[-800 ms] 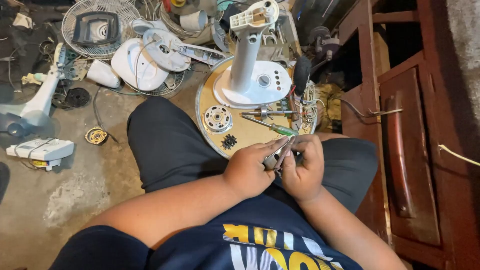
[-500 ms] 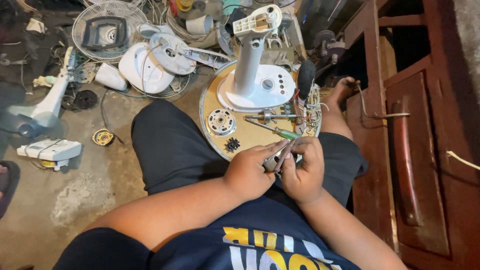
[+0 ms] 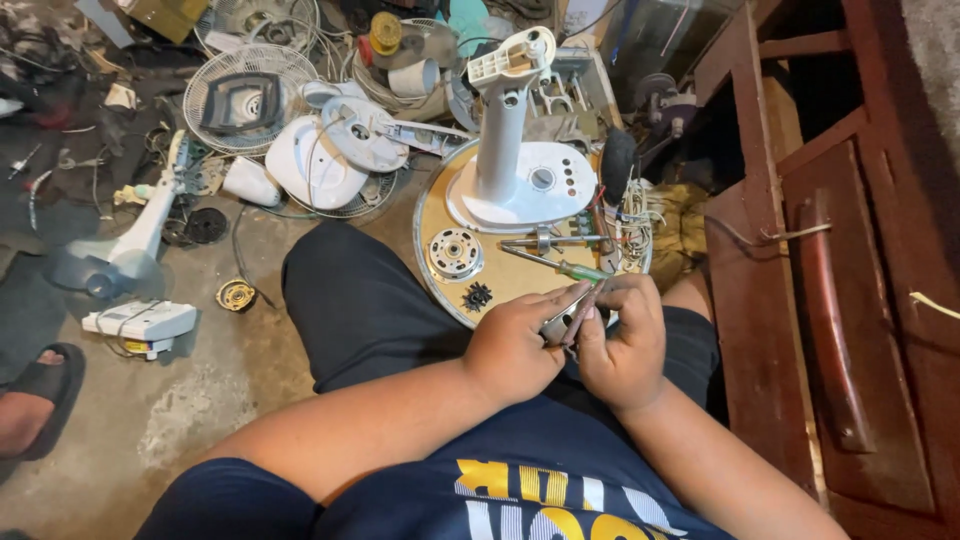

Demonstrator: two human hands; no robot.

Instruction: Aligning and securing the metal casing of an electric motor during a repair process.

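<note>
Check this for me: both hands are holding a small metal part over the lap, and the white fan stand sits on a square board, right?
Not quite. In the head view the board under the white fan stand is round, not square. Both the left hand and right hand do hold the small metal part over the lap.

Place: an informal repair workshop for electric fans, worked on the floor.
Upper left: wire fan guard [image 3: 247,97], white fan housings [image 3: 318,165], loose wiring.
Centre top: white fan stand [image 3: 515,140] on a round board [image 3: 520,285] with a screwdriver [image 3: 555,264].
Floor: stained bare concrete floor [image 3: 180,420].
Right: dark wooden cabinet [image 3: 850,300].
</note>
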